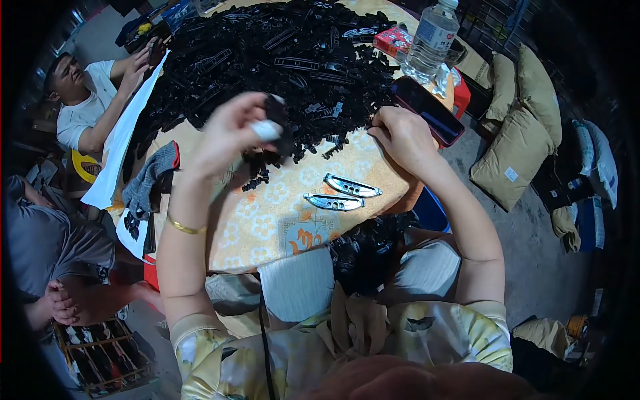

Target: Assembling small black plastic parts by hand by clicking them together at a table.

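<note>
My left hand (233, 133), smeared by motion, is raised over the near edge of the pile. Its fingers are closed on a dark plastic part (275, 110), and something white (265, 130) shows at the thumb. My right hand (405, 137) rests at the pile's right edge, beside a dark smartphone (433, 110). Its fingers curl down and together, and whatever they hold is hidden. A large heap of black plastic parts (260, 70) covers the far half of the table. Two shiny, chrome-like curved pieces (352, 186) lie side by side on the patterned tablecloth (263, 230) in front of me.
A clear bottle (430, 40) and a red box (393, 42) stand at the far right. A grey glove (150, 180) lies at the left. One person (87, 100) works across the left side; another sits nearer with clasped hands (60, 303). Tan sacks (513, 157) lean at the right.
</note>
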A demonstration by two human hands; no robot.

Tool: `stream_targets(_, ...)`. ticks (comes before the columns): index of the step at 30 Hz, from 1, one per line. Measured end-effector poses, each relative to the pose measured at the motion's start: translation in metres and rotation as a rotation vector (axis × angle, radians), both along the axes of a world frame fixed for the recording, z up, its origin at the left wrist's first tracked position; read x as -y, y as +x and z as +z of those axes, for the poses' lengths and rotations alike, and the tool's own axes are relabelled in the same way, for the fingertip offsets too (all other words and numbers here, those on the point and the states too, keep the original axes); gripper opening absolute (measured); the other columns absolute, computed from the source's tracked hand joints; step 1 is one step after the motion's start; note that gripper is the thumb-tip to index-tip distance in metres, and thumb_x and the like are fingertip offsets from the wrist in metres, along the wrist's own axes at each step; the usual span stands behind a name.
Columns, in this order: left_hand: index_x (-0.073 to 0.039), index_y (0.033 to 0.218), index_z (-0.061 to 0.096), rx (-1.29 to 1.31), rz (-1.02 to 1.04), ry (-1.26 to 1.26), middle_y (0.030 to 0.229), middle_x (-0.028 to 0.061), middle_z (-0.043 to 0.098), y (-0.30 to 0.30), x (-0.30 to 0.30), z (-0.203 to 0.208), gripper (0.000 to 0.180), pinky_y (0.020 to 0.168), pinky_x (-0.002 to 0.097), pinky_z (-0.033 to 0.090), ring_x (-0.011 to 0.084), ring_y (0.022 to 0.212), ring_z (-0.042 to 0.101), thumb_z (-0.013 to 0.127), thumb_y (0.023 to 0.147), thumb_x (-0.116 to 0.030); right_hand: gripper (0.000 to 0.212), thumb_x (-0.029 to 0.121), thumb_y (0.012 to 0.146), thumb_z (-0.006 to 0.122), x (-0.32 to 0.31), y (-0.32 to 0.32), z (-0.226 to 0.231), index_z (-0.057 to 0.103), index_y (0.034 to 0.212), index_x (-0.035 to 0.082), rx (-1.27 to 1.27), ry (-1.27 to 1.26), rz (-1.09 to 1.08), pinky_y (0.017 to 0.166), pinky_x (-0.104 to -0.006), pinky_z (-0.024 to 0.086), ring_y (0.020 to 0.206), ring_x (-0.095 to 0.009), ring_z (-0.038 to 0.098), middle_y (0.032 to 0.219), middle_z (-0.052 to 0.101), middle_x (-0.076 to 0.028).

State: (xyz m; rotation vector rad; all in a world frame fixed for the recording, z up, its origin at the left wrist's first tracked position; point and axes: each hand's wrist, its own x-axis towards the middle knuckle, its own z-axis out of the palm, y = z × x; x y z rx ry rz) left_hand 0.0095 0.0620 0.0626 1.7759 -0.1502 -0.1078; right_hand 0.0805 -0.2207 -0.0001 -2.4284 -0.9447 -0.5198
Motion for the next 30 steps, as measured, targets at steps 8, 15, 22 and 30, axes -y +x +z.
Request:
stream_targets(8,-0.001,0.109,0.045,-0.250,-0.122,-0.432,0.102,0.0123,0.061,-0.003,0.054,-0.048,0.031,0.079,0.0274,0.055,0.0161,0.086,0.063,0.058,0.082,0.004,0.012,0.004,0.078,0.063,-0.007,-0.002,0.008,0.059,0.088,0.001,0.049,0.322,0.098,0.063,-0.0295,0.048,0.075,-0.022,0.060,0.080,0.059,-0.011)
stream_targets(15,-0.002,0.108,0.044,-0.295,-0.102,-0.551,0.102,0.0124,0.060,-0.005,0.057,-0.055,0.029,0.080,0.0278,0.055,0.0180,0.085,0.064,0.057,0.082,0.005,0.019,0.005,0.080,0.064,-0.023,-0.037,0.014,0.063,0.097,-0.002,-0.276,0.473,0.286,0.064,-0.0259,0.050,0.074,-0.015,0.063,0.084,0.065,-0.011)
stream_targets(22,-0.003,0.112,0.044,-0.269,-0.093,-0.615,0.102,0.0121,0.061,-0.007,0.060,-0.053,0.033,0.084,0.0294,0.054,0.0203,0.089,0.065,0.057,0.083,0.004,0.012,0.005,0.076,0.068,-0.028,-0.034,0.004,0.063,0.085,-0.001,0.063,0.437,0.358,0.064,-0.0302,0.051,0.075,-0.024,0.065,0.089,0.067,-0.014)
stream_targets(30,-0.003,0.114,0.044,-0.188,-0.070,-0.599,0.104,0.0115,0.060,-0.008,0.061,-0.056,0.032,0.087,0.0328,0.052,0.0206,0.095,0.062,0.057,0.084,0.000,0.011,0.005,0.078,0.066,-0.031,-0.041,0.006,0.062,0.086,-0.002,0.010,0.470,0.320,0.066,-0.0293,0.052,0.078,-0.022,0.065,0.091,0.066,-0.014)
